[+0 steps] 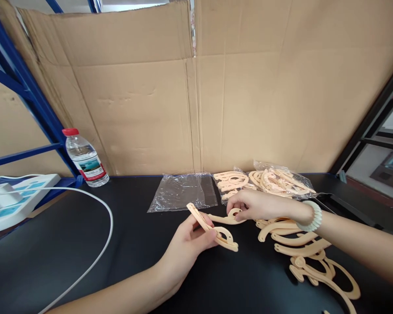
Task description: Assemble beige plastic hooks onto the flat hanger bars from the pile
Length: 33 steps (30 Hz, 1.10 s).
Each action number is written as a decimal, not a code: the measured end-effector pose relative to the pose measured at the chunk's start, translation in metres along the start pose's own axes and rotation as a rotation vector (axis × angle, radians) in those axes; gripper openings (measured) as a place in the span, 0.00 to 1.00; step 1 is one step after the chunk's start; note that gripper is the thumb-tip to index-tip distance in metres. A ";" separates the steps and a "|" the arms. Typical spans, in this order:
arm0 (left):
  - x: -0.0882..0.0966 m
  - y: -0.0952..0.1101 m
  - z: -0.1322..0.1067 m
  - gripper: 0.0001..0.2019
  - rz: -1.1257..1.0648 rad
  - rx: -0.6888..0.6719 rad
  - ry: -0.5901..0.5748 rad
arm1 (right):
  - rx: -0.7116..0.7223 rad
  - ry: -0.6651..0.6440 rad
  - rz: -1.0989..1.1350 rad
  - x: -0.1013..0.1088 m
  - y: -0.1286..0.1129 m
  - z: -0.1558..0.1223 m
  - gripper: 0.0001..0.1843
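Note:
My left hand (194, 237) grips a beige plastic folding clothes hanger (227, 243), folded into a narrow shape and tilted down to the right. Just beyond it, my right hand (247, 206) pinches a second beige hanger (225, 219) near its rounded, hook-like part. That one points left, close to the black table top, and whether it rests there I cannot tell. Beneath and beside my right forearm lies a loose pile of beige hangers (298, 250), partly hidden by the arm.
Clear bags of beige hangers (271, 181) lie at the back right, beside a flat clear plastic bag (180, 192). A water bottle (87, 159) stands at the back left. A power strip (22, 203) and a white cable (109, 226) are on the left. Cardboard (134, 109) walls the back.

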<state>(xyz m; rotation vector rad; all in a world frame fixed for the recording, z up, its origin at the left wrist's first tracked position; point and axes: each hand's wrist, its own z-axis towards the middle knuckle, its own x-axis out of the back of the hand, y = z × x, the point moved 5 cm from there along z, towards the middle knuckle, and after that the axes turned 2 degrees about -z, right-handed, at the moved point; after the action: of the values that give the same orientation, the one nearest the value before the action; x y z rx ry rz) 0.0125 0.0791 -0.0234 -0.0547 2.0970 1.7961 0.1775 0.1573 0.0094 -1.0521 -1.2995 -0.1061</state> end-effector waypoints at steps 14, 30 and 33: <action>0.003 0.002 0.005 0.12 0.513 -0.006 -0.027 | -0.104 0.338 -0.247 0.036 -0.007 -0.091 0.11; 0.009 0.012 0.017 0.08 0.739 -0.219 -0.024 | -0.385 0.483 -0.157 -0.022 0.010 -0.213 0.09; 0.005 0.013 0.016 0.04 0.853 -0.345 -0.062 | -0.353 0.547 -0.193 -0.022 0.008 -0.208 0.10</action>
<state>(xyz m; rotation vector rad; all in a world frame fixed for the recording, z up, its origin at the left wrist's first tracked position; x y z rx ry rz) 0.0080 0.0982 -0.0142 0.9147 1.8607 2.5557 0.3262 0.0100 0.0074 -1.0882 -0.8903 -0.7406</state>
